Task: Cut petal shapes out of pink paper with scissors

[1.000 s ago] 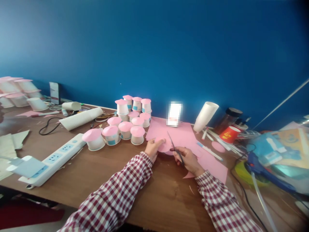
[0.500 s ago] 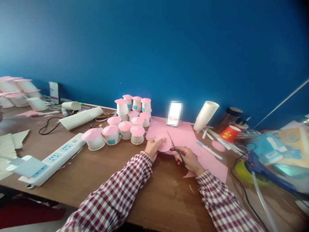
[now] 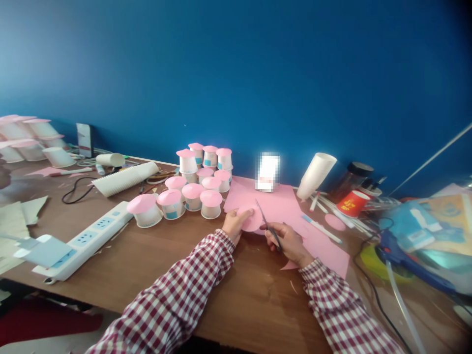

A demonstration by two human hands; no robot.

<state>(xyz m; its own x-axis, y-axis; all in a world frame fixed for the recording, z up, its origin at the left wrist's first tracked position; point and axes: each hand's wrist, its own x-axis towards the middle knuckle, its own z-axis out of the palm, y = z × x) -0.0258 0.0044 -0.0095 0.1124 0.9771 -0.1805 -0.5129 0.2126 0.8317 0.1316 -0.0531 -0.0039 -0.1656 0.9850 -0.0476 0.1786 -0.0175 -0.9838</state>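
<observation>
Between thumb and fingers, my left hand (image 3: 233,224) pinches a round piece of pink paper (image 3: 252,220). My right hand (image 3: 287,239) grips a pair of dark scissors (image 3: 270,226), whose blades point up and left beside the paper's right edge. Whether the blades touch the paper, I cannot tell. Under and behind both hands lie larger sheets of pink paper (image 3: 280,200). Left of my left hand stand several upturned white paper cups (image 3: 211,210) topped with pink paper discs, some of them stacked.
A white power strip (image 3: 86,241) lies at left near a row of nested cups (image 3: 125,178). To the right are a leaning cup stack (image 3: 316,176), a marker (image 3: 321,229), a red cup (image 3: 353,202) and a blue glue gun (image 3: 409,265). A blurred, lit phone (image 3: 268,172) stands against the wall.
My hands, the paper and the scissors keep almost the same position. The whole view shifts slightly. At the far left edge, part of another person's hand shows more clearly.
</observation>
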